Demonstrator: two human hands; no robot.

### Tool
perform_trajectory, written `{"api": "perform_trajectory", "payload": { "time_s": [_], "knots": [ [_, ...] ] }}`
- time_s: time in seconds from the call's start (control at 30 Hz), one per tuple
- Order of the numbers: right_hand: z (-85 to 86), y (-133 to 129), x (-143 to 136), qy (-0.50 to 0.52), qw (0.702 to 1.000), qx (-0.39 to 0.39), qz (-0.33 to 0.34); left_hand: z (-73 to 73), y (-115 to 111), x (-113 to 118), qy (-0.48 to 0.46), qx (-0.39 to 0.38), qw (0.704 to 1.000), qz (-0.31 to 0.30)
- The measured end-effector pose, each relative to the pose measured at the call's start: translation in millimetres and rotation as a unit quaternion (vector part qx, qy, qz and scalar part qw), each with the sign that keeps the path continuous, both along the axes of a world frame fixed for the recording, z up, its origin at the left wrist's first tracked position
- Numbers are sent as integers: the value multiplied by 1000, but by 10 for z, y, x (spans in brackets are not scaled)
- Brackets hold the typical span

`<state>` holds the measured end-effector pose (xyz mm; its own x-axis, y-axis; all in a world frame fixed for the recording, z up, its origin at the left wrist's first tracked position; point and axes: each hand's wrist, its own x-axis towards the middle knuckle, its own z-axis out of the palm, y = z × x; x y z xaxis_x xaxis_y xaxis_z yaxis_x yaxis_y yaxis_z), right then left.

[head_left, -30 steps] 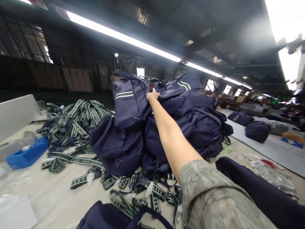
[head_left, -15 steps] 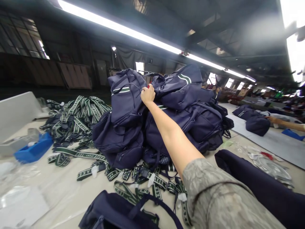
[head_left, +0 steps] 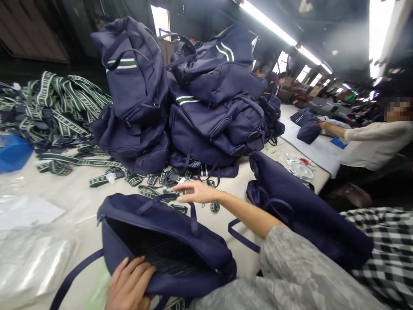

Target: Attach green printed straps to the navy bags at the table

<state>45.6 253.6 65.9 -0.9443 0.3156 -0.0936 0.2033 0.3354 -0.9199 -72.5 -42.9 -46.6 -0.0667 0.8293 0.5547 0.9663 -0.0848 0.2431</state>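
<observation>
Navy-blue soft fabric duffel bag with webbing handles [head_left: 167, 217] lies tilted before us on the pale tabletop, its long mouth gaping; inside we see dark lining with fine pale marks, but cannot make out any contents. Our left hand [head_left: 130, 282] hooks its fingers over the duffel's near rim, holding it. Our right hand [head_left: 198, 192] holds nothing, fingers extended and slightly apart over the duffel's far handle; we cannot tell if it touches.

Beyond the duffel rises a heap of navy bags with green-and-white stripes [head_left: 213, 118], their insides hidden. Far left of the duffel, we cannot see into the cut-off blue plastic bin [head_left: 13, 153]; nearer it lie clear plastic sleeves [head_left: 41, 262].

Half a second ago our right hand was up at the heap; now it has come back above the duffel, our left hand has entered view, and more of the duffel shows.
</observation>
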Motion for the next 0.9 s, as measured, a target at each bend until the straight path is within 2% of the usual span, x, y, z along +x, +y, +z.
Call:
{"api": "perform_trajectory", "payload": {
  "time_s": [0.07, 0.17, 0.27, 0.37, 0.47, 0.53, 0.6, 0.7, 0.77, 0.83, 0.9],
  "knots": [
    [-137, -323, 451, -38, 998, -36, 23, 106, -21, 34, 33, -6, 999, 5],
    [-122, -700, 882, -36, 997, 40, 54, 245, -9, 135, 62, -15, 998, 19],
    [-133, -1043, 1047, -37, 987, 159, 9, 342, 50, 271, 86, -28, 996, 18],
    [-314, -1272, 1039, -90, 953, 278, -78, 443, 129, 400, 97, -53, 994, 6],
    [-476, -1235, 990, -104, 931, 323, -133, 561, 156, 451, 91, -96, 991, -9],
    [-473, -1079, 999, -92, 925, 324, -175, 619, 99, 415, 84, -107, 991, -12],
    [-391, -892, 1059, -91, 910, 324, -241, 628, -32, 332, 75, -93, 993, -13],
    [-242, -700, 1205, -103, 880, 308, -347, 542, -323, 199, 61, -65, 996, -13],
    [-189, -678, 1293, -92, 871, 291, -385, 449, -509, 164, 53, -52, 997, -9],
    [-186, -748, 1341, -62, 874, 286, -389, 364, -629, 182, 53, -37, 998, -6],
    [-225, -904, 1347, -23, 885, 292, -361, 304, -666, 216, 61, -23, 998, -6]
  ]
}}
